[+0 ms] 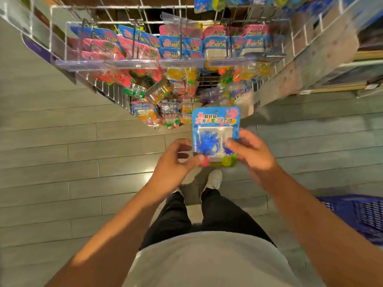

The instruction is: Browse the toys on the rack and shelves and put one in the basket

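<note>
Standing before a wire rack [165,23] hung with carded toys, a person holds one blue toy card [216,129] out in front of the body, above the grey plank floor [62,162] and just below the lowest row of hanging packs [157,114]. The right hand [251,152] pinches the card's right edge, thumb lying on the clear blister and the other fingers curled behind it. The left hand [176,160] pinches the lower left corner, its thumb tip pressed on the front near a pink ball while the fingers curl loosely beside the card's edge. Inside the blister sit a blue hand-shaped toy and small balls, pink and yellow-green, along the bottom. The card stands nearly upright, its printed header with a red hand picture towards the rack. Higher up, pink and blue cards of the same kind [180,44] hang in rows behind clear price strips. A blue basket [364,216] rests on the floor at the person's right, well apart from the card, partly cut off by the frame edge. One white shoe [214,179] shows below the hands.
</note>
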